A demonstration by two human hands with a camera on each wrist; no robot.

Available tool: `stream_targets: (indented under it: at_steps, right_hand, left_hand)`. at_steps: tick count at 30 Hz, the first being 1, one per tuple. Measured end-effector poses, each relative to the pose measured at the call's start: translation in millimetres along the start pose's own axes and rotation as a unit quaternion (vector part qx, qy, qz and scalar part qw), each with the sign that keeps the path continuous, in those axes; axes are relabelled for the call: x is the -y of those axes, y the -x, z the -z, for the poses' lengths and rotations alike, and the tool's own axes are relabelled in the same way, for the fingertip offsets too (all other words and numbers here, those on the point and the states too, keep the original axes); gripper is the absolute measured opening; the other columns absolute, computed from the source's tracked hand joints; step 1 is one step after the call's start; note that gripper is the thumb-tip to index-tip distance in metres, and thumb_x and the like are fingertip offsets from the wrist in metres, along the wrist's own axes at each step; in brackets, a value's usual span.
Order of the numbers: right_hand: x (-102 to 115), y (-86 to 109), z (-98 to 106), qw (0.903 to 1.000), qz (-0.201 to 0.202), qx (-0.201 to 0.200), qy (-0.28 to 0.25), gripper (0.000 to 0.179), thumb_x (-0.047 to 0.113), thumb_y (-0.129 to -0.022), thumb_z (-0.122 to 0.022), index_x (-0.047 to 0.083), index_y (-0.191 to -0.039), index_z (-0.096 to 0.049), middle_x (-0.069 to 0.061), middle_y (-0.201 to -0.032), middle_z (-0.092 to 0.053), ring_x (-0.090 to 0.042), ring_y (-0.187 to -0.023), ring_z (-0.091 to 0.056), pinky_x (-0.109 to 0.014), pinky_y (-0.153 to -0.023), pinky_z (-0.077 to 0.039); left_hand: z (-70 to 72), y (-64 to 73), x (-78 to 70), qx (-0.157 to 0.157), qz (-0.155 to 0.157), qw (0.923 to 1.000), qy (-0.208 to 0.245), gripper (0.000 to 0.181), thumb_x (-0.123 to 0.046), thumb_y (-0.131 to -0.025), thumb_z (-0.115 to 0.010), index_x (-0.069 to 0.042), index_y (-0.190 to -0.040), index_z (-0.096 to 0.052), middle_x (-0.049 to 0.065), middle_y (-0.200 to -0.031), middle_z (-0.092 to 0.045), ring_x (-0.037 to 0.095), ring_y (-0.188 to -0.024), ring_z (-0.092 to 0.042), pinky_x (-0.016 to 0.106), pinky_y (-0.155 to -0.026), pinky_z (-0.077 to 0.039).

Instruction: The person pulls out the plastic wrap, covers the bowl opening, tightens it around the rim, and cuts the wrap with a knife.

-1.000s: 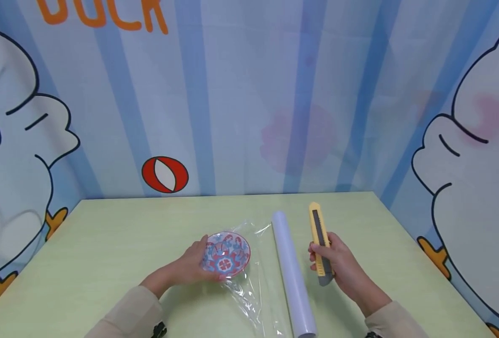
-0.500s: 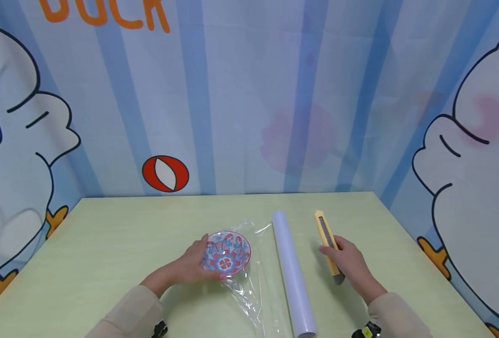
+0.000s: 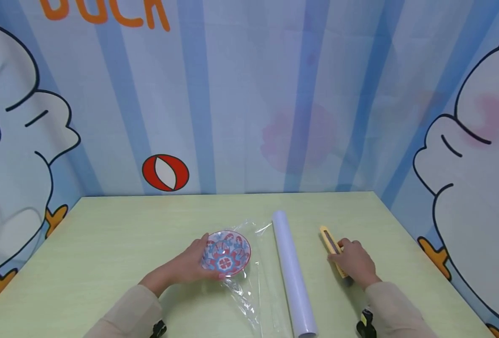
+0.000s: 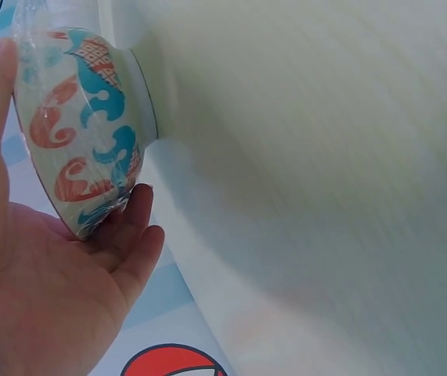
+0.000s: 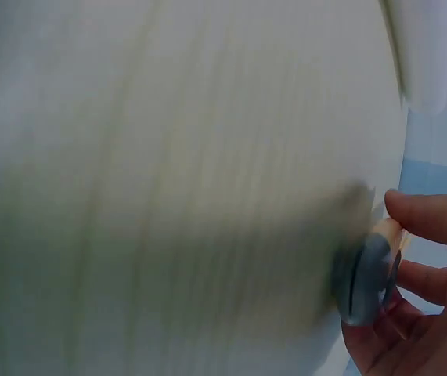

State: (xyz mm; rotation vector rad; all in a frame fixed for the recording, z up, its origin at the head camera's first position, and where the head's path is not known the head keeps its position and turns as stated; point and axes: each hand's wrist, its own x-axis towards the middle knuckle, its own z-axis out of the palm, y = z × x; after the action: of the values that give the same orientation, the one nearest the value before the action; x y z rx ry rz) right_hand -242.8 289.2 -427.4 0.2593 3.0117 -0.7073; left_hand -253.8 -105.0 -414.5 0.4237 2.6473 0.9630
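In the head view my left hand (image 3: 192, 263) holds a small bowl (image 3: 226, 253) with a red and blue pattern, its inside facing me. Clear plastic film (image 3: 249, 300) covers the bowl and trails toward the near side. The left wrist view shows thumb and fingers on opposite sides of the wrapped bowl (image 4: 98, 117), which is tilted on its side at the table. To the right, my right hand (image 3: 355, 265) grips a yellow utility knife (image 3: 328, 241) low over the table. Its grey end (image 5: 368, 278) faces the right wrist camera, and no blade shows.
A pale lilac roll (image 3: 291, 272) lies lengthwise on the light green table (image 3: 118, 234), between the film and the right hand. A blue striped cloth backdrop (image 3: 249, 94) with cartoon figures stands behind and at both sides of the table.
My right hand has lowered the utility knife toward the table and shifted slightly right, turning palm down over it. The left hand and the bowl have stayed put.
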Motion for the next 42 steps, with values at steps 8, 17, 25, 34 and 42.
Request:
stream_targets:
  at_steps: [8,17,25,34,42]
  right_hand:
    - [1,-1.4,-4,0.9988,-0.002,-0.014,0.048,0.039,0.026,-0.082,-0.064,-0.004,-0.105,-0.056,-0.015,-0.083,-0.05,-0.023,-0.067,-0.048,-0.03,-0.05,-0.038]
    - [-1,-1.8,-4,0.9991,0.012,-0.011,0.04,0.044,0.03,-0.086,-0.06,-0.007,-0.108,-0.052,-0.024,-0.093,-0.047,-0.032,-0.076,-0.047,-0.036,-0.054,-0.041]
    - [21,-9.8,16,0.9986,0.046,-0.025,-0.008,0.069,0.031,-0.095,-0.045,-0.016,-0.137,-0.018,-0.041,-0.134,-0.019,-0.058,-0.121,-0.019,-0.064,-0.092,-0.032]
    - [103,-24.6,10,0.9831,0.183,-0.001,-0.011,0.043,0.021,-0.094,-0.05,-0.005,-0.128,-0.045,-0.03,-0.134,-0.035,-0.05,-0.123,-0.031,-0.059,-0.097,-0.035]
    - [165,-36.1,-32,0.9542,0.295,0.049,0.011,0.048,0.004,-0.089,-0.054,0.001,-0.135,-0.042,-0.018,-0.141,-0.042,-0.034,-0.132,-0.036,-0.046,-0.11,-0.029]
  left_hand:
    - [2.4,1.0,0.3,0.001,0.015,0.9999,-0.008,0.118,-0.052,-0.064,-0.077,-0.001,-0.147,-0.01,0.017,-0.147,-0.026,0.032,-0.131,-0.033,0.053,-0.105,-0.034]
    - [7.1,3.3,2.8,0.003,0.012,0.9999,-0.01,0.119,-0.052,-0.064,-0.077,0.0,-0.147,-0.01,0.018,-0.147,-0.025,0.033,-0.131,-0.033,0.053,-0.104,-0.035]
    - [8.7,6.4,0.1,0.015,0.026,0.9995,-0.003,0.117,-0.05,-0.066,-0.077,-0.003,-0.147,-0.008,0.018,-0.148,-0.022,0.035,-0.132,-0.03,0.054,-0.104,-0.034]
    - [12.9,4.1,3.4,0.017,0.022,0.9996,0.002,0.119,-0.053,-0.064,-0.076,-0.004,-0.148,-0.007,0.017,-0.149,-0.021,0.034,-0.134,-0.029,0.055,-0.105,-0.033]
    - [8.0,3.6,6.4,0.016,0.025,0.9995,0.008,0.118,-0.053,-0.064,-0.077,-0.005,-0.148,-0.009,0.016,-0.147,-0.023,0.032,-0.132,-0.031,0.053,-0.106,-0.032]
